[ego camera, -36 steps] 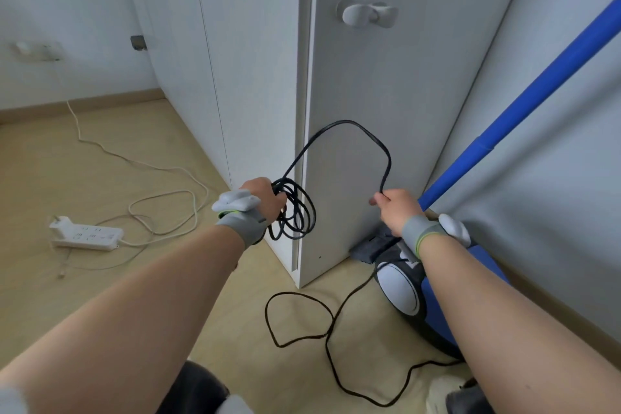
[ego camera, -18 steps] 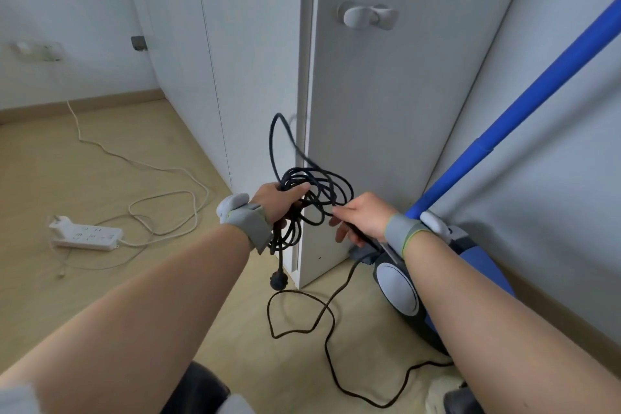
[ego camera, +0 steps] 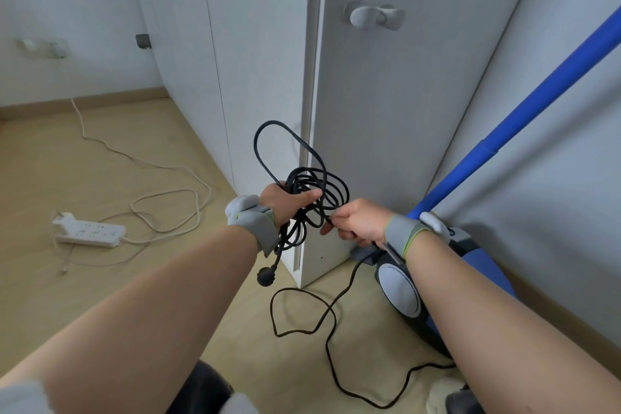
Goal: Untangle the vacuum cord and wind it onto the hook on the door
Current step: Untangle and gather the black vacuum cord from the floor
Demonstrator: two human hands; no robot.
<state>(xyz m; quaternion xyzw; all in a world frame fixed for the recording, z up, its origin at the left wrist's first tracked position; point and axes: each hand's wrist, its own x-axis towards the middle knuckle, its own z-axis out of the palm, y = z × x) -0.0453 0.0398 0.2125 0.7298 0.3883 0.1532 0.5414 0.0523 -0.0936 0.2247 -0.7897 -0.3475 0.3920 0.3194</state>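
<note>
The black vacuum cord point(ego camera: 314, 191) is bunched in several loops in front of the white door point(ego camera: 396, 118). My left hand point(ego camera: 285, 200) grips the bundle, and one tall loop stands up above it. The plug point(ego camera: 266, 276) dangles below that wrist. My right hand point(ego camera: 356, 222) pinches a strand at the bundle's right side. Loose cord trails over the floor in a loop point(ego camera: 302, 312) toward the blue vacuum point(ego camera: 416, 292). The grey hook point(ego camera: 373, 15) sits high on the door, bare.
The vacuum's blue tube point(ego camera: 524, 107) slants up along the right wall. A white power strip point(ego camera: 89, 232) and its white cable point(ego camera: 161, 202) lie on the wooden floor at left. White closet panels point(ego camera: 235, 60) stand behind the door's edge.
My right hand has come left from near the vacuum to the bundle, laying another loop on it. The wide arc of cord has collapsed into the coil, and the plug now hangs down.
</note>
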